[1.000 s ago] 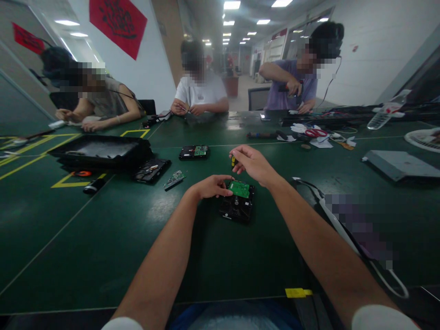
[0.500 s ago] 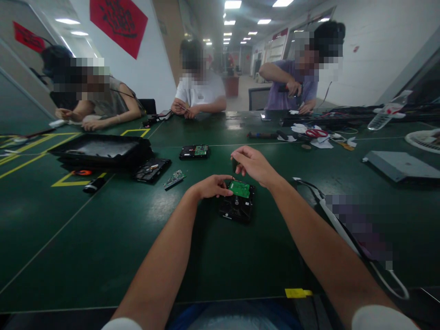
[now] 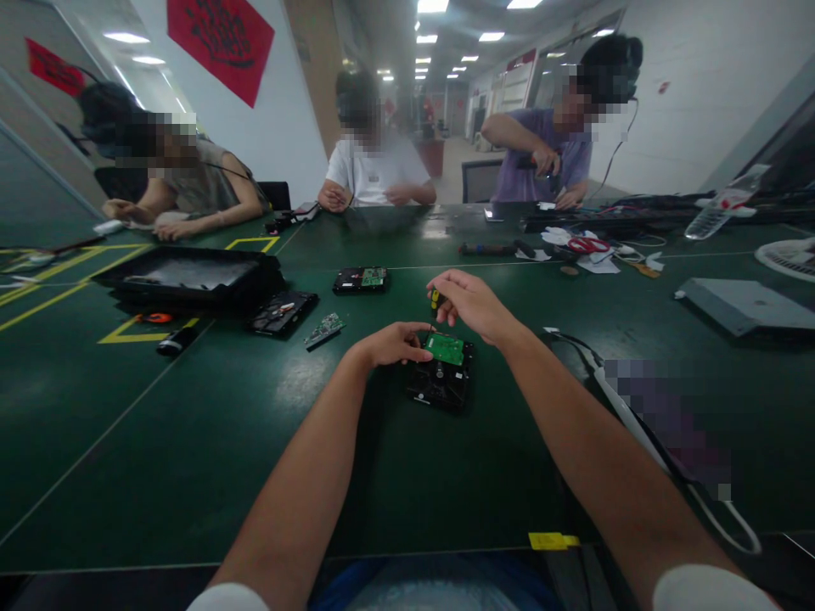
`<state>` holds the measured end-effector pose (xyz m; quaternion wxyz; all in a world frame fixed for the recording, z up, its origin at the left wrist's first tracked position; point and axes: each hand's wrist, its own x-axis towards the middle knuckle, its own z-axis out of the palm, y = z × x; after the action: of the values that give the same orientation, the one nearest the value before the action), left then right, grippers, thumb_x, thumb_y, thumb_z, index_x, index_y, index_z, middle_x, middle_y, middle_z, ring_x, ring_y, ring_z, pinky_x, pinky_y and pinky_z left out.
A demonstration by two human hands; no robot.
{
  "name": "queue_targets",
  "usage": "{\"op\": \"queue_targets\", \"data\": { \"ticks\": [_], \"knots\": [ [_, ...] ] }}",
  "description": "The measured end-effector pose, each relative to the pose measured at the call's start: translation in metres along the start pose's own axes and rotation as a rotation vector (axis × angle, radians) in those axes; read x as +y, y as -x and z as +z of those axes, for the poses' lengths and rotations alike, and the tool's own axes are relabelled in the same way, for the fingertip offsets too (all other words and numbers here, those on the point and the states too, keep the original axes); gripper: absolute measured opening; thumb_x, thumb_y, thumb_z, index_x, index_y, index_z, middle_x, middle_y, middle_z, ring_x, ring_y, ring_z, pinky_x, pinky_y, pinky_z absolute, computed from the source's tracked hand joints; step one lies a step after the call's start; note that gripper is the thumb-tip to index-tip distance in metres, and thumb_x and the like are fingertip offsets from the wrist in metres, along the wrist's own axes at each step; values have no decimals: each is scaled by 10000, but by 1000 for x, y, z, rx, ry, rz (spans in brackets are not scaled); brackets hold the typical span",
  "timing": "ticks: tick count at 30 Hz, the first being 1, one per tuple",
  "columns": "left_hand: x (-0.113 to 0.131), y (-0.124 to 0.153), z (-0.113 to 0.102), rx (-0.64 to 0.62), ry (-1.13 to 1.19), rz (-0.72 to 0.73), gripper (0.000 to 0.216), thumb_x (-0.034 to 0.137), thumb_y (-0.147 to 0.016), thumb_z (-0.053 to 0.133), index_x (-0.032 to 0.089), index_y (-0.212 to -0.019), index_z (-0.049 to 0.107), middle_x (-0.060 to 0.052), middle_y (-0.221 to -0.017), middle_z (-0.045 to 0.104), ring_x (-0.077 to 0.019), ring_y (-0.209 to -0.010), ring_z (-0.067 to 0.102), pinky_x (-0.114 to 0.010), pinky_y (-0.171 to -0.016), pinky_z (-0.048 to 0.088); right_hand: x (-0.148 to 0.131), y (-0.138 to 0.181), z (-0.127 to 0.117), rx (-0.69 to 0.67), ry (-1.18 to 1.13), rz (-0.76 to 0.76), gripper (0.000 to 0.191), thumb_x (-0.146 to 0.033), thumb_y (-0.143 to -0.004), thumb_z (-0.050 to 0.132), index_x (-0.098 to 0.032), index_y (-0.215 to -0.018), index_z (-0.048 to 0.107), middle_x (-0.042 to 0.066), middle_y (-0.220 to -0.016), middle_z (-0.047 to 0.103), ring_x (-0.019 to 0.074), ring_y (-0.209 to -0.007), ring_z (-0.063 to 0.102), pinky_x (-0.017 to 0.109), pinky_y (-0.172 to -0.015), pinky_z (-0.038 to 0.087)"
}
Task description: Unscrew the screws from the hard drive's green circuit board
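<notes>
A black hard drive lies on the green table in front of me, its green circuit board facing up. My left hand rests at the drive's left edge with fingers curled against it. My right hand hovers just above the drive's far end, fingers closed on a small screwdriver with a yellow and black handle, held upright over the circuit board.
Another hard drive, an opened drive and a loose circuit board lie to the left, beside a black tray. A white cable runs at my right. Three people work at the far side, with tools and scissors there.
My right hand has turned slightly around the screwdriver, whose yellow handle hid and shows again. My left hand and the drive have stayed in place.
</notes>
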<state>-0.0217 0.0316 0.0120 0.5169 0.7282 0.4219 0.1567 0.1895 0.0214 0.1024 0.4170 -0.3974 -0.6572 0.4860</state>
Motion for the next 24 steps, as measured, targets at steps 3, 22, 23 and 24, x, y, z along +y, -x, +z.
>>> {"op": "queue_targets", "data": {
  "ticks": [3,22,23,24],
  "knots": [
    [4,2,1,-5,-2,1,821,441,-799,821,186,-1513,503,17,-812,651,-113,-579,543,-248,-556,377,3,0,0,12,9,-4,192,-368,-959,673,-198,-909,600,44,-863,711,98,-541,630,189,-397,422],
    [4,4,0,-11,-24,-1,822,438,-809,814,202,-1524,485,23,-819,637,-118,-602,558,-238,-551,386,-1,2,2,-97,-80,10,132,-279,-1013,531,-208,-1005,643,20,-765,678,125,-570,659,221,-483,513],
    [4,4,-1,-18,-26,0,829,441,-808,812,202,-1529,479,22,-821,637,-119,-603,556,-238,-547,383,-1,2,2,-88,-73,3,123,-283,-1007,547,-207,-988,642,28,-806,691,120,-573,657,217,-472,503],
    [4,4,-1,-28,-29,3,837,444,-807,811,203,-1533,474,21,-821,637,-122,-604,556,-239,-545,381,-2,3,2,-79,-64,-6,116,-289,-1001,566,-205,-969,640,35,-845,701,115,-576,654,214,-462,492]
  ]
}}
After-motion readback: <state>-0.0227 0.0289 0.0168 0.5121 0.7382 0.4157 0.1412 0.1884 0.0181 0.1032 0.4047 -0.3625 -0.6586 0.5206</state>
